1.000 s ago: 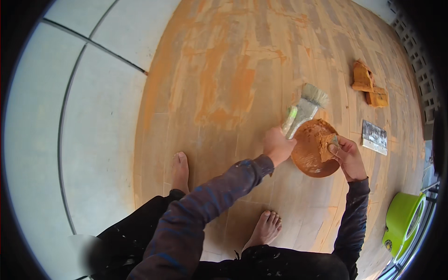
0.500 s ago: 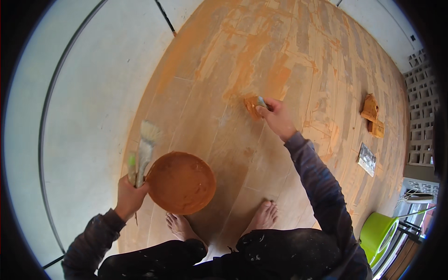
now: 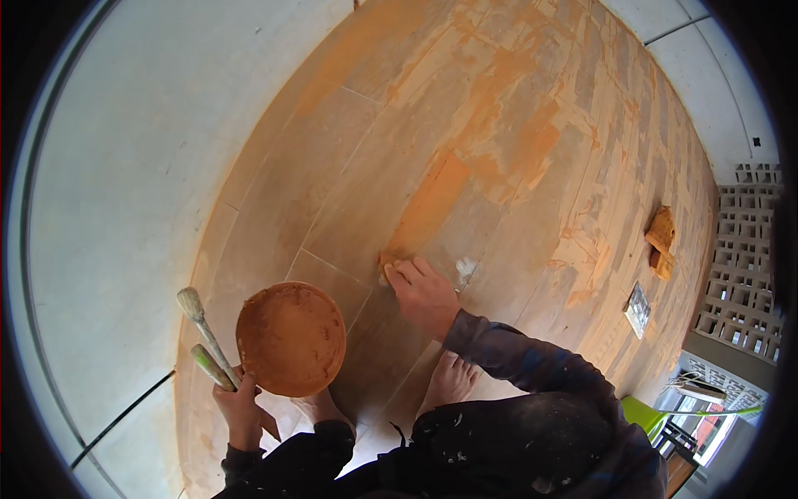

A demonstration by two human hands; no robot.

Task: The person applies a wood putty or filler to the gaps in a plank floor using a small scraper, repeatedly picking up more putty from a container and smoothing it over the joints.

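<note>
My left hand [image 3: 239, 407] is closed at the rim of a round bowl [image 3: 331, 366], whose inside is coated with orange-brown paste [image 3: 291, 328]. The same hand grips a pale-bristled brush [image 3: 202, 320] and a tool with a green-and-pale handle [image 3: 209, 363], both angled up and left beside the bowl. A brown flat piece sticks out below that hand. Low over the wood-look tiled floor [image 3: 332, 216], my right hand [image 3: 424, 298] is closed on a small paste-coated spreader [image 3: 385, 264], mostly hidden by the fingers. It meets the floor at the near end of a fresh orange streak [image 3: 432, 195].
Orange smears cover much of the floor's far and right parts. A white wall [image 3: 141, 183] runs along the left. At the right lie paste-stained brown pieces [image 3: 661, 241], a flat metal plate [image 3: 637, 310] and a green bucket [image 3: 642, 416]. My bare feet [image 3: 449, 381] stand close by.
My right hand has drawn the spreader back toward me and left, with a fresh orange streak behind it. My left hand and the bowl sit lower and further left in the view, which has shifted.
</note>
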